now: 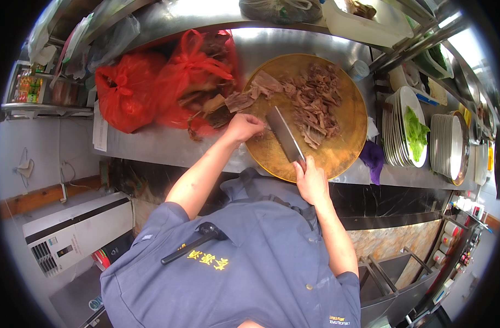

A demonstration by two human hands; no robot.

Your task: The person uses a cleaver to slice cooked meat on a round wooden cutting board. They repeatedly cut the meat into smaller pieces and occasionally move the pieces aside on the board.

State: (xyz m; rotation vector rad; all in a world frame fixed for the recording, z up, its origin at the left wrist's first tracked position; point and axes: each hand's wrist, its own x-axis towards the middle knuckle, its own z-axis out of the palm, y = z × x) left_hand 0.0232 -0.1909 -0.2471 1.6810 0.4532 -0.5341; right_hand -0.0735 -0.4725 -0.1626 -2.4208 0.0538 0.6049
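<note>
My right hand [312,180] grips the handle of a cleaver [283,133], whose blade lies over the round wooden chopping board [348,151]. At the board's left edge is my left hand [245,128], fingers curled with thumb and fingertips together; whether something small is between them I cannot tell. Sliced cooked meat [317,102] is heaped on the right half of the board. Larger meat pieces [266,84] lie at its upper left, and another piece [238,101] is just above my left hand. Beside the board, an open red plastic bag [229,53] holds more meat.
A tied red bag [127,94] stands further left on the steel counter [151,149]. Right of the board are a can [359,70], a purple cloth [372,162], and stacked plates [397,131] with a lettuce leaf [416,133]. A steel shelf holding a white tub [368,28] runs above.
</note>
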